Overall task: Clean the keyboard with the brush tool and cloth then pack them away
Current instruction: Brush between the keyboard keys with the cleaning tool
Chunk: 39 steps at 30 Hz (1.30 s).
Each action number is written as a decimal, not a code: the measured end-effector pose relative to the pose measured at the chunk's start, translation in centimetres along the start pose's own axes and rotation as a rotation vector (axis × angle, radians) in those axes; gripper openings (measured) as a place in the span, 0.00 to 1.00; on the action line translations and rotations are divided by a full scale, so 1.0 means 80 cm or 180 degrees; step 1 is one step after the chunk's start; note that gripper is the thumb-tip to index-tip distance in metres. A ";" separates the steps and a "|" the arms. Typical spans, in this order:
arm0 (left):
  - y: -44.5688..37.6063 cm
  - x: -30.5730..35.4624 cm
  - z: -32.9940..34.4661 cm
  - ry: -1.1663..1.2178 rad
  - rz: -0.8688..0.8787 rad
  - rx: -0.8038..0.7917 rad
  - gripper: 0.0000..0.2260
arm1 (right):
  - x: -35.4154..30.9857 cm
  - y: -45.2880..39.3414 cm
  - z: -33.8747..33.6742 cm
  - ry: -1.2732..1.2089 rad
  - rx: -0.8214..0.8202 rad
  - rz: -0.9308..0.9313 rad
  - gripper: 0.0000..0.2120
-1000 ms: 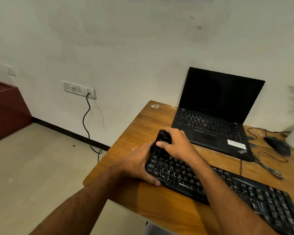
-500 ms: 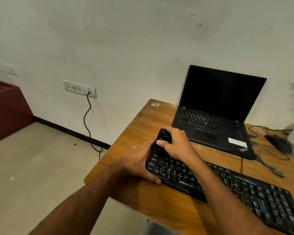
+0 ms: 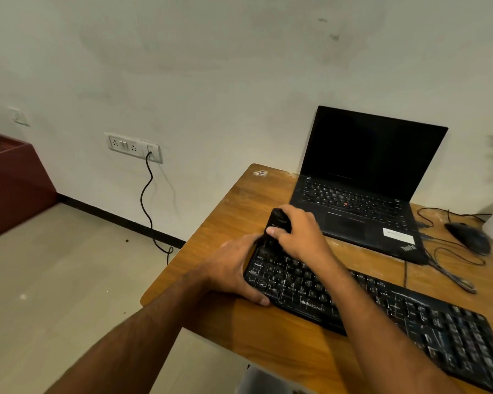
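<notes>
Two hands meet at the keyboard's left end. We see its long axis run from there toward the lower right across the tabletop. Our left hand grips that end; our right hand curls around the black brush tool, held upright over the keys.

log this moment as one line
stage: brushing | right hand: grips brush tool | left hand: holds keyboard end | cloth: unseen
</notes>
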<state>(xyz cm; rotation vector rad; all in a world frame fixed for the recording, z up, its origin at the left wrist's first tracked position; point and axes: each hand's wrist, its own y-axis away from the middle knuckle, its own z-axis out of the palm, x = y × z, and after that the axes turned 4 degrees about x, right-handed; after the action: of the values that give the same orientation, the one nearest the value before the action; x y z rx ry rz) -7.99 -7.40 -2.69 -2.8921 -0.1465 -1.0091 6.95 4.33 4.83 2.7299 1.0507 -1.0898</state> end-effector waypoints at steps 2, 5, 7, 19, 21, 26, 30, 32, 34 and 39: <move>0.000 0.000 0.000 0.0000 -0.0014 0.0007 0.61 | 0.003 0.001 0.001 -0.0037 -0.0291 -0.0008 0.14; -0.001 0.001 -0.001 0.0011 -0.0021 0.0017 0.58 | 0.001 -0.009 -0.012 -0.0235 -0.0292 -0.0045 0.14; 0.000 0.001 0.000 -0.0012 0.0017 0.0037 0.59 | 0.002 -0.007 -0.004 -0.0162 -0.0033 -0.0007 0.14; -0.002 0.002 0.000 -0.0015 0.0039 0.0048 0.57 | 0.001 -0.006 -0.005 -0.0247 -0.0439 -0.0011 0.14; -0.002 0.001 0.000 -0.0005 0.0025 0.0056 0.57 | 0.000 -0.010 -0.008 -0.0321 -0.0245 0.0037 0.13; -0.002 0.001 0.001 -0.0087 0.0061 0.0062 0.53 | -0.005 0.002 0.004 -0.0086 -0.0432 -0.0109 0.10; -0.003 0.000 0.001 -0.0097 0.0087 0.0075 0.53 | -0.005 -0.002 -0.003 -0.0256 -0.0065 -0.0036 0.11; -0.003 -0.001 0.001 -0.0092 0.0101 0.0078 0.53 | -0.002 0.004 0.009 -0.0105 -0.0106 -0.0002 0.10; -0.003 -0.001 0.001 -0.0092 0.0096 0.0065 0.53 | -0.001 0.004 0.007 -0.0040 -0.0401 -0.0051 0.10; -0.003 -0.002 0.001 -0.0108 0.0085 0.0103 0.52 | -0.006 0.004 -0.001 -0.0223 -0.0070 -0.0061 0.12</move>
<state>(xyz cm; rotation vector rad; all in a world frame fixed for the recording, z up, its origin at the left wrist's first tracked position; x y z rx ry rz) -8.09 -7.20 -2.88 -2.8751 -0.1249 -0.9448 6.94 3.80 5.15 2.6494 1.0747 -1.1602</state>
